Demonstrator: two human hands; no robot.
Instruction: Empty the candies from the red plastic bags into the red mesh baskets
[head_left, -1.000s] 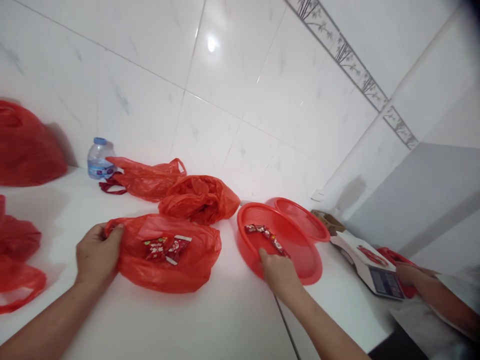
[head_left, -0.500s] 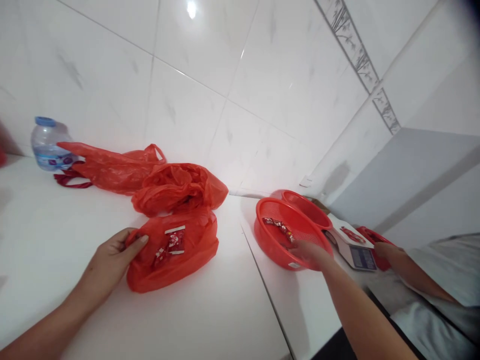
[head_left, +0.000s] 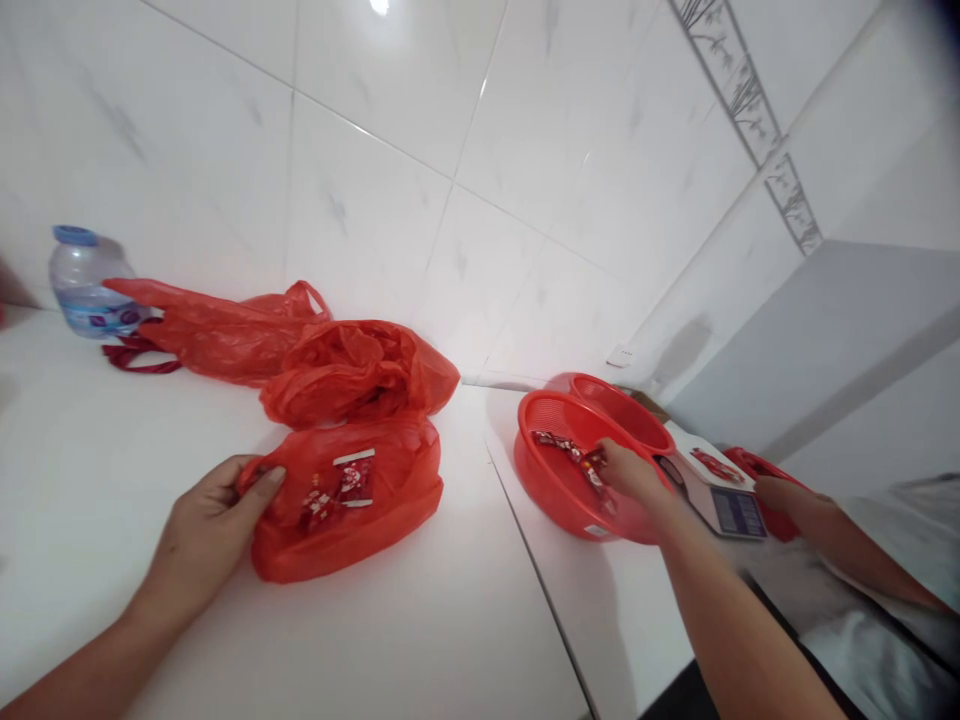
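Observation:
My left hand (head_left: 214, 520) pinches the near-left rim of an open red plastic bag (head_left: 360, 545), thumb inside and fingers outside. On the bag's inside lie a flat dark-red packet (head_left: 355, 478) with white ends and a smaller red-and-white wrapped piece (head_left: 318, 508). Reaching into a round red basket (head_left: 544, 500) at the right, my right hand (head_left: 628, 472) has its fingertips closed on a small red wrapped packet (head_left: 598, 458). A line of similar wrapped packets (head_left: 559, 443) lies on the basket floor below and left of the fingers.
Crumpled red bags (head_left: 360, 370) lie behind the open bag, beside a water bottle (head_left: 94, 290). A second red basket (head_left: 630, 410) and a scale (head_left: 739, 512) stand farther right. A co-worker's hand (head_left: 787, 497) is near the scale. A seam (head_left: 540, 575) crosses the white surface.
My right hand has lifted up from low in the basket and now grips a wrapped packet. My left hand still holds the bag's rim. The view has shifted slightly.

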